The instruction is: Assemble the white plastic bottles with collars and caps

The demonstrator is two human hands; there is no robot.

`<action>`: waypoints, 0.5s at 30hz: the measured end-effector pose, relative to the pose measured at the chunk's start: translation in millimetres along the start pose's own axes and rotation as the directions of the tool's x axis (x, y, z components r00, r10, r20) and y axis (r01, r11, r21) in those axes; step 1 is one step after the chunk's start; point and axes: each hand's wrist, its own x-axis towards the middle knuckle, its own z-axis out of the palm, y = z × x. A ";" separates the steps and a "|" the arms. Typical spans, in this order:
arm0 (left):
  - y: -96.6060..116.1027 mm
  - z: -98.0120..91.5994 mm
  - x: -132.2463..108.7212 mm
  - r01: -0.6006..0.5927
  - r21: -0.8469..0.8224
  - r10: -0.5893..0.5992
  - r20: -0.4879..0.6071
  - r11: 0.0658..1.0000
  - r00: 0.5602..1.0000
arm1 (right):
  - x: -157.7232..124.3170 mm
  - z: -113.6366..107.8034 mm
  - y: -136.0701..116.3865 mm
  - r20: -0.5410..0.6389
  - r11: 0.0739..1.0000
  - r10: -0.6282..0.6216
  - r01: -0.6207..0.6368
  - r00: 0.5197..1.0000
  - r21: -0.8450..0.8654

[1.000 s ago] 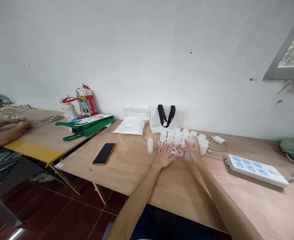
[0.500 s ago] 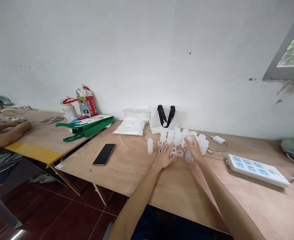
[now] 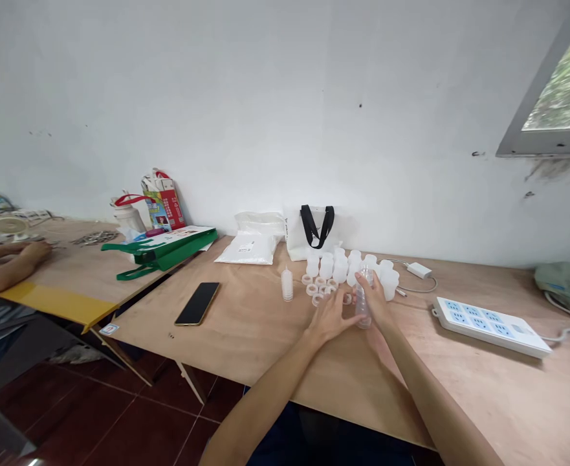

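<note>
Since the right hand [image 3: 374,299] has its fingers curled around a clear ribbed plastic bottle [image 3: 363,309], the bottle stands nearly upright to the right of a black phone [image 3: 197,303], though whether its base touches the plywood table [image 3: 250,340] is hard to tell. It looks light and thin-walled, so it will probably dent under a hard squeeze, and its smooth surface may be a little slippery (the ribs should give the fingers some purchase). Its middle seems the surest place to take hold, as the right hand does now, with a gentle, even grip. The left hand [image 3: 330,320] lies open with its fingers spread, apart from the right hand and closing on nothing; its fingertips [image 3: 347,309] come just beside the bottle, on the side nearer the phone. Translucent plastic rings [image 3: 312,289] lie just beyond the left hand, and a cluster of frosted white plastic cups [image 3: 340,268] stands behind both hands, farther right of the phone. A small upright plastic bottle [image 3: 287,285] stands nearer the phone, while a white power strip [image 3: 491,327] lies well to its right. Far left of the phone, a co-worker's hand [image 3: 35,254] rests on a neighbouring table.
</note>
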 end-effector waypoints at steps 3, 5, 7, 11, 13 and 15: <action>2.6 6.4 -2.0 0.077 -0.066 -0.069 0.122 0.995 0.990 | -5.3 2.4 0.8 -0.018 1.000 -0.005 0.006 1.000 0.025; 1.6 7.6 -1.9 0.110 -0.091 -0.096 0.142 0.990 0.985 | -7.5 3.6 0.5 -0.027 0.999 -0.007 0.008 1.000 0.045; 0.3 7.3 -1.2 0.113 -0.117 -0.096 0.140 0.987 0.985 | -9.1 4.2 0.2 -0.038 0.998 -0.007 0.009 0.999 0.067; -0.1 5.9 0.2 0.115 -0.151 -0.091 0.156 0.982 0.983 | -10.8 2.6 1.1 -0.052 0.994 0.006 0.000 0.999 0.111; 0.3 5.5 0.5 0.129 -0.154 -0.101 0.181 0.980 0.978 | -11.1 1.1 2.3 -0.058 0.992 0.013 -0.005 0.998 0.126; 0.2 5.4 0.5 0.131 -0.164 -0.097 0.201 0.978 0.975 | -11.3 0.0 3.1 -0.064 0.990 0.016 -0.007 0.998 0.138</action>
